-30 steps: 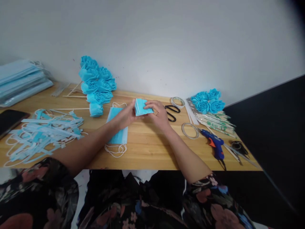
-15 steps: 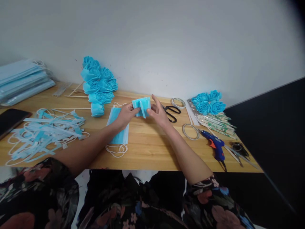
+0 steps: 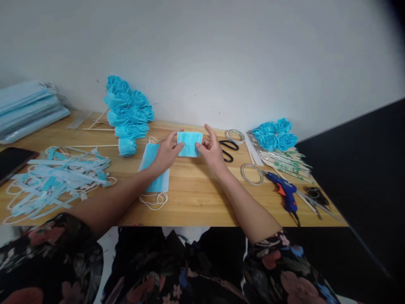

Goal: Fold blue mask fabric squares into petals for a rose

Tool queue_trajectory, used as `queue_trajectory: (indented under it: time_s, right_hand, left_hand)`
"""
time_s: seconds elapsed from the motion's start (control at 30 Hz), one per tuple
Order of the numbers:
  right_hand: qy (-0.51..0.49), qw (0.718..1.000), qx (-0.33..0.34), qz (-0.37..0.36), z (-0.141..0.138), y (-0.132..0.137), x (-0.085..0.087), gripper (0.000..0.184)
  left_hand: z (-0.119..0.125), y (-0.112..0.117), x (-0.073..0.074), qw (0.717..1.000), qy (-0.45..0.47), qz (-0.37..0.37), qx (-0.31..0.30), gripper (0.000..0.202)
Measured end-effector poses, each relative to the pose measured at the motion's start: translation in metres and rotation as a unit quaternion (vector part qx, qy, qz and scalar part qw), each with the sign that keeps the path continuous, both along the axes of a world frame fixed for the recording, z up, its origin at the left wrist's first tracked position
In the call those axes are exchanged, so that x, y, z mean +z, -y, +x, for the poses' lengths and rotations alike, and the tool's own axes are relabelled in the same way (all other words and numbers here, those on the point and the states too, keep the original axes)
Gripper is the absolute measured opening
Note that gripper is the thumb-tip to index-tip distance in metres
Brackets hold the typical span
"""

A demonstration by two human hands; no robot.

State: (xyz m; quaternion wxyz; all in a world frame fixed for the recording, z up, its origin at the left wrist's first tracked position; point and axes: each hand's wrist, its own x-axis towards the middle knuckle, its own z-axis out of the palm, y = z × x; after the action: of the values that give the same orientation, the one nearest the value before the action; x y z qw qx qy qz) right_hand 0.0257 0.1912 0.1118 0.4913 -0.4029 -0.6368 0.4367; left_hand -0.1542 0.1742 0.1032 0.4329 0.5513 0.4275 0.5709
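Between my two hands is a small folded piece of blue face mask (image 3: pixel 190 144), held up above the table with its flat side facing me. My left hand (image 3: pixel 167 153) pinches its left edge, thumb in front. At the right edge, my right hand (image 3: pixel 211 151) grips it with the thumb in front, and the index finger points up. Under my left forearm and hand lies a whole blue face mask (image 3: pixel 160 183) with white ear loops. Black-handled scissors (image 3: pixel 228 146) lie just right of my right hand, which partly hides them.
Cut mask strips and loops (image 3: pixel 60 181) lie heaped at left, beside a phone (image 3: pixel 14 162) and stacked masks (image 3: pixel 28 107). Blue fabric flowers (image 3: pixel 129 112) on sticks stand behind. At right are tape rolls (image 3: pixel 252 174), more flowers (image 3: pixel 275 135) and a blue glue gun (image 3: pixel 286 192).
The raised fold that stuck out from the mask piece now lies flat, and its face looks smooth. Both hands stay on its edges, having shifted only slightly.
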Motion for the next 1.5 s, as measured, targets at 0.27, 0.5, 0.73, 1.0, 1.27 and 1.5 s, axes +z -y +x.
queue_trajectory:
  time_s: [0.27,0.5,0.73,1.0,1.27,1.5]
  right_hand:
    - [-0.033,0.999,-0.015,-0.004,0.001,-0.001,0.003,0.042]
    - [0.015,0.997,-0.032,0.074,0.004,0.002,0.010,0.014]
    - [0.057,0.997,-0.017,0.059,0.007,0.002,0.008,0.022]
    - [0.028,0.999,0.045,-0.002,0.004,-0.003,-0.003,0.039]
    - [0.040,0.999,0.023,-0.002,0.005,-0.006,-0.003,0.039]
    - [0.098,0.994,-0.026,0.048,0.005,-0.003,-0.001,0.027]
  left_hand:
    - [-0.003,0.006,0.008,1.000,-0.019,0.005,0.011,0.063]
    - [-0.005,0.005,0.005,0.998,-0.038,0.047,0.020,0.032]
    - [-0.006,0.005,0.009,0.995,-0.082,0.046,0.011,0.025]
    - [-0.004,0.004,0.011,0.995,-0.090,0.036,0.016,0.027]
    - [-0.006,0.000,0.008,0.996,-0.090,0.012,0.015,0.030]
    - [-0.008,-0.003,0.004,0.985,-0.163,0.027,0.052,0.024]
